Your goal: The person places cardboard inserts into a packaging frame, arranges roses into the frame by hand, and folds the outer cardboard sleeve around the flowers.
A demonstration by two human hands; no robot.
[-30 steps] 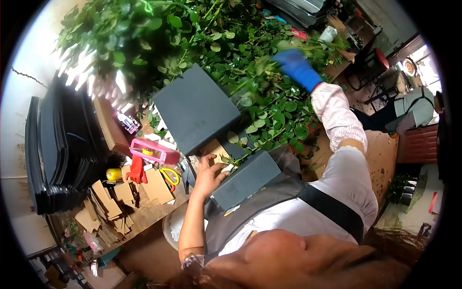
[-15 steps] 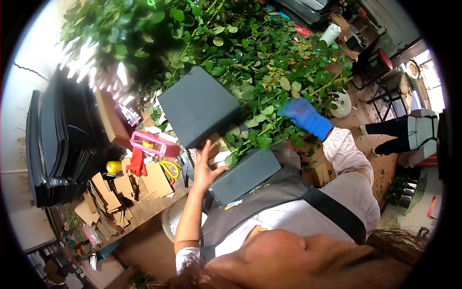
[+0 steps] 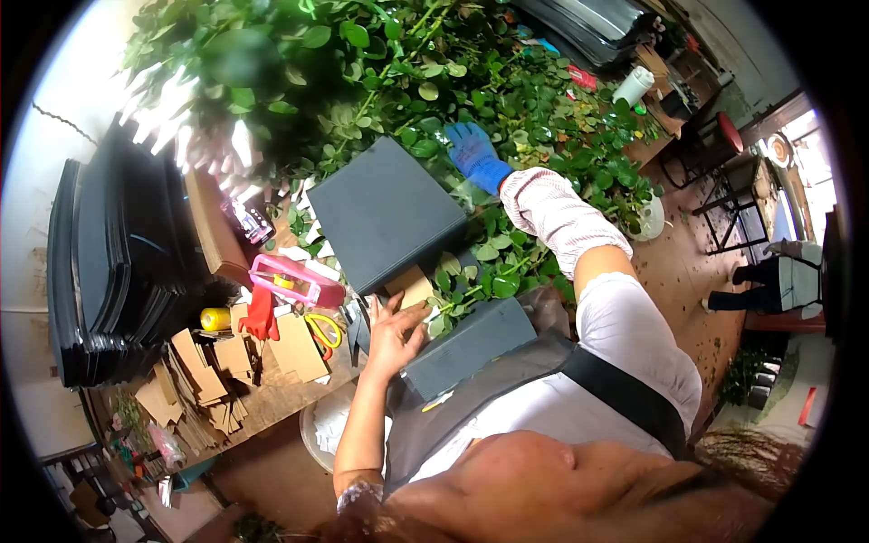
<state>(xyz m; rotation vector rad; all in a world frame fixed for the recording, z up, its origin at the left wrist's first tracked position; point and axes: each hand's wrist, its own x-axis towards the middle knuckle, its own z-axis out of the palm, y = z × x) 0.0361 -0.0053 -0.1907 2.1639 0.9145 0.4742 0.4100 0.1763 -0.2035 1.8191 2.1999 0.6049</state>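
My bare left hand (image 3: pixel 395 337) rests between two dark grey ridged blocks, its fingers apart, beside the cut end of a leafy stem and a piece of cardboard (image 3: pixel 412 288). The larger block (image 3: pixel 387 215) lies above it, the smaller block (image 3: pixel 471 348) close to my apron. My right hand (image 3: pixel 474 156), in a blue glove, reaches into the heap of green leafy stems (image 3: pixel 543 118), just right of the larger block. Its fingers look spread over the leaves; whether they touch a stem is unclear.
Black folded sheets (image 3: pixel 127 262) stand at the left. A pink holder (image 3: pixel 294 281), red glove (image 3: pixel 260 315), yellow-handled scissors (image 3: pixel 323 331) and cardboard pieces (image 3: pixel 199 366) lie on the bench. White-wrapped flower heads (image 3: pixel 172 118) are upper left. Another person (image 3: pixel 783 285) is at the right.
My gloved right hand has moved left across the leaves towards the larger block. My left hand has stayed between the blocks, its fingers shifting. The other person's position in view has changed.
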